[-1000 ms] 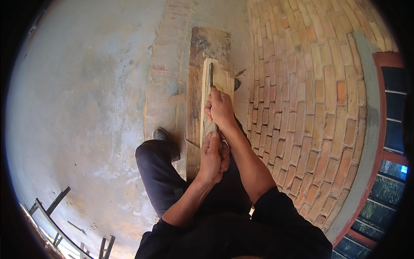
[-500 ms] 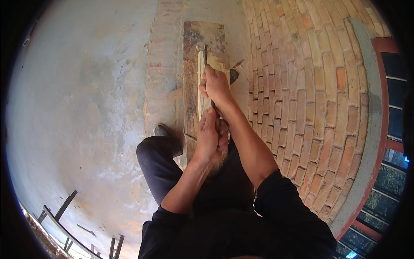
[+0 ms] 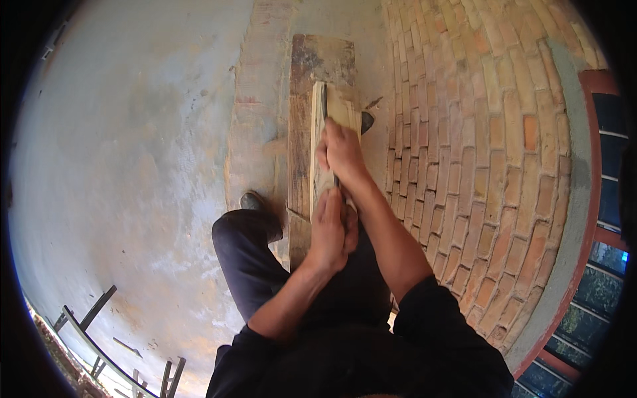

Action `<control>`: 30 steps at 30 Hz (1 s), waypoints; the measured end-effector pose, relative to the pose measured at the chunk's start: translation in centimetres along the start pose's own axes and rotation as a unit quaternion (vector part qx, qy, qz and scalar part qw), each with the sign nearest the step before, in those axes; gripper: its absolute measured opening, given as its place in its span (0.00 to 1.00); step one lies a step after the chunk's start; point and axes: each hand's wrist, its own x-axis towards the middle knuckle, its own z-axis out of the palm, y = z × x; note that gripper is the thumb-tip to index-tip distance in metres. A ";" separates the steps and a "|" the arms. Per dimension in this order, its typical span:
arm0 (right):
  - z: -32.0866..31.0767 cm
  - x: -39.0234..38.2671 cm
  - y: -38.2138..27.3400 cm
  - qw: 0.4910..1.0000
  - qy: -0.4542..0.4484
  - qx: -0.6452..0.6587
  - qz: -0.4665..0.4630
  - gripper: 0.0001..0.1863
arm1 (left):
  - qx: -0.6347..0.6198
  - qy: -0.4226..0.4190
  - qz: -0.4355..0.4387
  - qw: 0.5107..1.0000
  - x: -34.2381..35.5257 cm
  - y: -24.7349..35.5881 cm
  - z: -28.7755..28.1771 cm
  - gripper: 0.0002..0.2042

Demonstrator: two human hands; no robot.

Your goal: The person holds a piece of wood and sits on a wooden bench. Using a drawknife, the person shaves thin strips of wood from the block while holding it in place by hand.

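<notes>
A long, thin dark bar (image 3: 324, 103), like a file, lies lengthwise along a strip of pale wood (image 3: 317, 142). My right hand (image 3: 342, 147) is closed round the bar's middle, thumb pointing toward the far end. Nearer my body, my left hand (image 3: 330, 229) wraps the near part of the same bar, hiding its end. The bar's far tip is just short of the wood's far end. Under the wood is a worn, stained plank (image 3: 300, 119) between my legs, and a second pale piece (image 3: 344, 103) lies on it at the right.
A brick surface (image 3: 458, 152) spreads along the right, ending at a grey strip and a red frame (image 3: 592, 159) with dark panes. Smooth grey floor (image 3: 152, 132) is on the left. A dark metal frame (image 3: 93, 338) stands at the lower left. My shoe (image 3: 252, 200) is beside the plank.
Both hands and the bar have drawn back toward my body along the wood. The far tip stuck out past the wood's end before; now it lies short of it.
</notes>
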 end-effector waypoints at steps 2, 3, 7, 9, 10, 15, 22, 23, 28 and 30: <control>0.7 2.5 -2.4 1.000 0.014 0.019 0.007 0.26 | -0.068 -0.015 -0.001 0.998 2.3 1.2 0.9 0.14; 0.8 2.5 -2.1 1.000 0.004 -0.006 -0.008 0.26 | -0.055 -0.009 0.002 0.998 2.6 0.7 0.4 0.14; 0.2 -3.1 1.2 0.999 -0.031 0.008 0.020 0.27 | -0.010 -0.005 -0.018 1.000 -1.8 -2.5 -1.8 0.14; -0.4 -1.9 0.3 1.000 0.003 -0.013 0.002 0.28 | -0.021 -0.022 0.011 0.999 -0.8 -2.0 -0.7 0.14; -0.4 -0.6 -0.5 0.999 -0.005 -0.024 -0.022 0.28 | -0.024 -0.008 0.013 1.000 0.5 -1.1 0.1 0.14; -0.2 -1.6 0.6 0.994 -0.017 -0.095 -0.043 0.28 | -0.015 -0.001 0.015 1.000 0.4 -3.1 -1.7 0.14; -0.3 0.7 -0.9 0.999 0.003 -0.048 -0.020 0.28 | -0.061 0.002 0.001 0.998 1.3 -1.1 0.5 0.13; -0.2 -0.1 -0.4 0.998 0.005 -0.056 -0.019 0.28 | -0.044 0.010 -0.007 0.999 0.8 -1.4 0.1 0.14; 0.5 -3.5 1.4 1.000 0.007 0.002 0.002 0.28 | 0.001 0.005 0.009 1.000 -1.7 -2.4 -1.5 0.15; 0.4 -0.3 -0.2 1.000 0.020 0.007 -0.009 0.27 | 0.003 -0.002 0.009 1.000 0.3 -0.8 -0.5 0.16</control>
